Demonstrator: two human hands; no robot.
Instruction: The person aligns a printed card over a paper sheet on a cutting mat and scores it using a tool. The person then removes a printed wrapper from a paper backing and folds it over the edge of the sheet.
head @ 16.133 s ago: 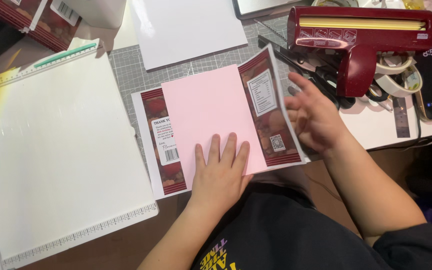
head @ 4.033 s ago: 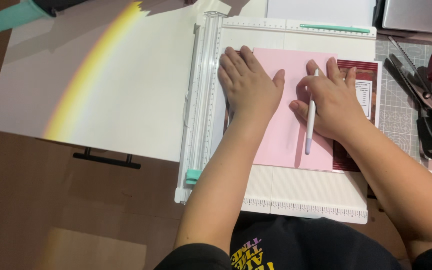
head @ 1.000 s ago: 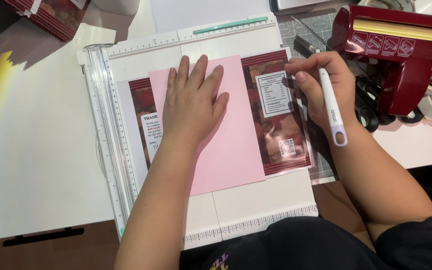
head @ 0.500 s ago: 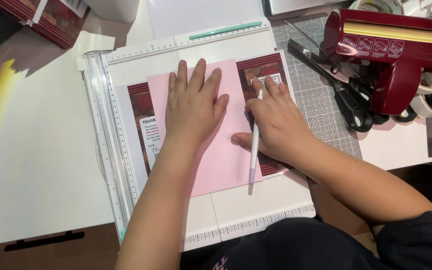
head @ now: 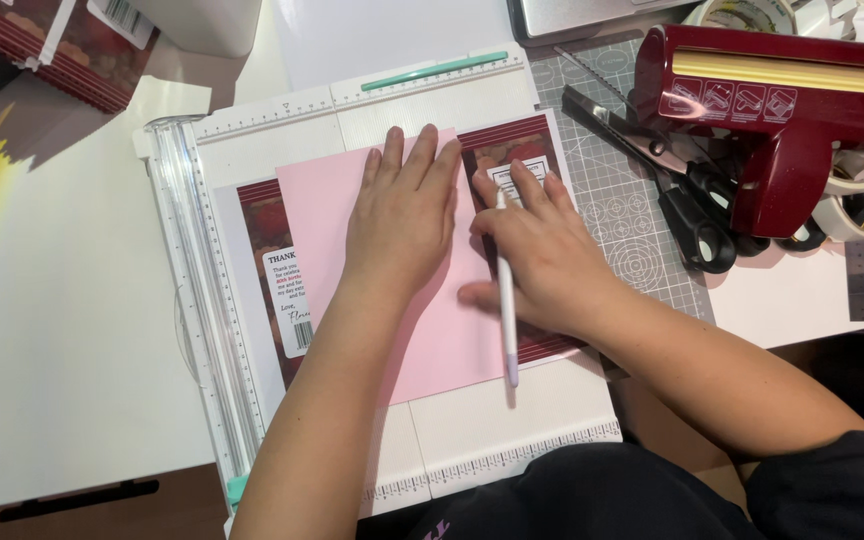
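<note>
**On the white board, both hands at the pink sheet**

On the white scoring board (head: 552,420) in front of me, I see the left hand (head: 402,220) lying flat with fingers spread, pressing down on a pink sheet (head: 322,210). The sheet lies over a dark red printed card (head: 277,270), whose edges show to the left and right of it; how much of the card sits under the pink I cannot tell, since the hand and forearm cover the middle. The right hand (head: 542,255) pinches a slim white pen-like tool (head: 507,320), held along the sheet's right edge with its tip pointing up the board. The tip itself is hidden among the fingers, so I cannot make out whether it touches the paper. The lower right corner of the sheet is hard to separate from the hand's shadow.

Off the board to the right, black scissors (head: 692,210) lie on a grey cutting mat (head: 622,230), partly tucked beneath a dark red tape dispenser (head: 782,110) that the frame's right edge cuts off.
</note>
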